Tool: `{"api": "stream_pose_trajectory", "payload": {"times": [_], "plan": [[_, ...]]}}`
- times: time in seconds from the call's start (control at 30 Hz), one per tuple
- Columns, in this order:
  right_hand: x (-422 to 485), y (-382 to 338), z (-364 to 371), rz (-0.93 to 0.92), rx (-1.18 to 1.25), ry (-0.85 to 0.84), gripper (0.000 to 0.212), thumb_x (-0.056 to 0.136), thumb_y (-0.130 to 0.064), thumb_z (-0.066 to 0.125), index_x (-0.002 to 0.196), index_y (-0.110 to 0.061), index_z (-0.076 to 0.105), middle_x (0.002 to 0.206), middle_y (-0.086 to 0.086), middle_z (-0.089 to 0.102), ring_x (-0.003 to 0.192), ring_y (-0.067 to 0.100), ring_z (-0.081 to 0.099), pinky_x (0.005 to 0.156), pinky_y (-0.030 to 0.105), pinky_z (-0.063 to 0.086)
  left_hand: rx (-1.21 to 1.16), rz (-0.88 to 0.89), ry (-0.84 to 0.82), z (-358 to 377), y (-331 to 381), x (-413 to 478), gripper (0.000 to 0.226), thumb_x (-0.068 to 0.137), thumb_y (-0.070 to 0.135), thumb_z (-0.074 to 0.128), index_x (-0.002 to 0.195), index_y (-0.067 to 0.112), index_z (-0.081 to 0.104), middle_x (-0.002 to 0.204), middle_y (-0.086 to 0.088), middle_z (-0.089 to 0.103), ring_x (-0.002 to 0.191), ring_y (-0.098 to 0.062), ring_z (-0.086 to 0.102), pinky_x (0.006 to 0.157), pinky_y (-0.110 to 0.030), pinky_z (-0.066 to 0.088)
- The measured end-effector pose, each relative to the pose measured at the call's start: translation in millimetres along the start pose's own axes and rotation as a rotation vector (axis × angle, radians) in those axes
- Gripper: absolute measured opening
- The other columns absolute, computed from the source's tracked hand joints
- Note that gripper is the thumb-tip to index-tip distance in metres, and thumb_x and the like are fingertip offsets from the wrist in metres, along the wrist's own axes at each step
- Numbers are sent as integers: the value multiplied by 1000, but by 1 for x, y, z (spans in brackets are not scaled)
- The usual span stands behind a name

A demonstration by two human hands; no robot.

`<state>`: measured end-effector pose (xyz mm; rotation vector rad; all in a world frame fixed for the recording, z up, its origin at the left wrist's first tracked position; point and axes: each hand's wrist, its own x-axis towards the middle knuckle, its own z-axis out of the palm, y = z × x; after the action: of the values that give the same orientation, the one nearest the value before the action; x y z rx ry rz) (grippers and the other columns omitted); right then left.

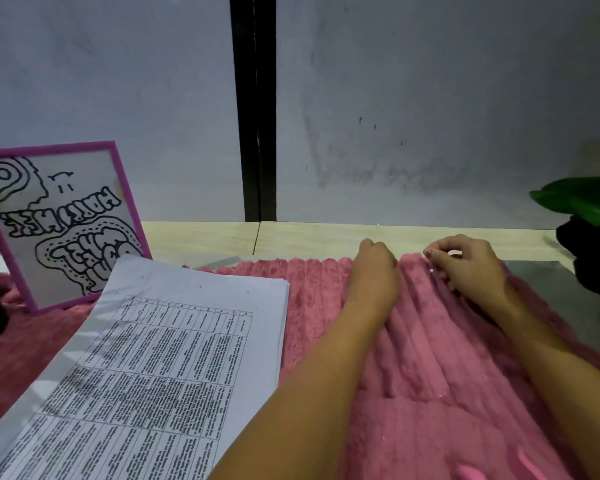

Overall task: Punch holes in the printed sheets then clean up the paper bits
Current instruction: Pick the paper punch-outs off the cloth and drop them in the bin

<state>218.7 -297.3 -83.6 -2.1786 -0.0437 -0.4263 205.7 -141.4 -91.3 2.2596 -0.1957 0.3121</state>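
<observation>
A stack of printed sheets with tables of text lies at the left, on a pink ribbed fluffy mat. Both my hands are at the mat's far edge. My left hand is curled over that edge with its fingertips hidden behind it. A little to its right, my right hand has its fingers curled and pinches the mat's edge. A tiny white paper bit sits on the mat just beside my right thumb, and another paper bit lies nearer to me. No hole punch is in view.
A pink-framed drawing leans upright at the back left. A green leaf above a dark object stands at the right edge. The pale wooden table top meets the grey wall behind the mat.
</observation>
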Motion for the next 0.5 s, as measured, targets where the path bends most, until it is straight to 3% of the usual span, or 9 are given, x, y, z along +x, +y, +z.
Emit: {"api": "stream_pose_trajectory", "payload": {"times": [0.07, 0.17, 0.23, 0.3, 0.33, 0.43, 0.5], "plan": [[3, -2, -6, 67, 92, 20, 12, 91, -5, 65, 81, -8, 70, 64, -1, 57, 38, 0, 48, 39, 12, 37, -47, -5, 30, -1, -3, 2, 42, 82, -8, 46, 47, 12, 35, 66, -2, 31, 61, -22, 38, 61, -44, 39], [6, -6, -18, 81, 55, -16, 3, 86, -1, 70, 85, 0, 73, 56, -4, 59, 38, -3, 49, 39, 7, 34, -142, -21, 86, 3, -5, 2, 24, 85, -1, 51, 64, 3, 61, 77, -7, 56, 70, -21, 53, 63, -33, 46], [4, -7, -23, 86, -12, -102, 9, 79, -1, 76, 77, -9, 75, 58, -7, 64, 50, -1, 58, 50, 11, 42, -173, -19, 120, 1, -2, 2, 19, 89, 3, 52, 81, 6, 69, 91, -4, 65, 77, -15, 58, 59, -18, 41], [3, -5, -23, 61, -123, -175, 12, 74, -4, 81, 75, -15, 78, 66, -8, 66, 65, 8, 62, 67, 23, 47, -184, 8, 141, 0, 0, 1, 18, 90, 6, 53, 84, 10, 70, 94, -3, 66, 79, -13, 60, 63, -19, 43], [2, -5, -20, 28, -187, -198, 10, 74, -5, 81, 79, -13, 80, 68, -10, 65, 68, 9, 60, 70, 24, 44, -190, 14, 148, 0, 0, 0, 17, 90, 8, 54, 84, 11, 70, 95, -3, 66, 81, -14, 62, 68, -22, 46], [0, -4, -13, -70, -340, -200, 9, 81, -7, 75, 89, -5, 80, 71, -12, 59, 64, 0, 51, 57, 9, 34, -260, -15, 180, -4, 5, -1, 16, 91, 10, 54, 87, 11, 69, 97, -2, 66, 86, -14, 62, 77, -28, 49], [0, -2, -11, -92, -389, -184, 10, 87, -7, 68, 88, -4, 78, 70, -11, 58, 66, 3, 52, 53, 7, 32, -320, -30, 239, -16, 15, 2, 15, 92, 11, 55, 89, 11, 70, 95, 0, 68, 82, -11, 61, 76, -26, 48]]}}
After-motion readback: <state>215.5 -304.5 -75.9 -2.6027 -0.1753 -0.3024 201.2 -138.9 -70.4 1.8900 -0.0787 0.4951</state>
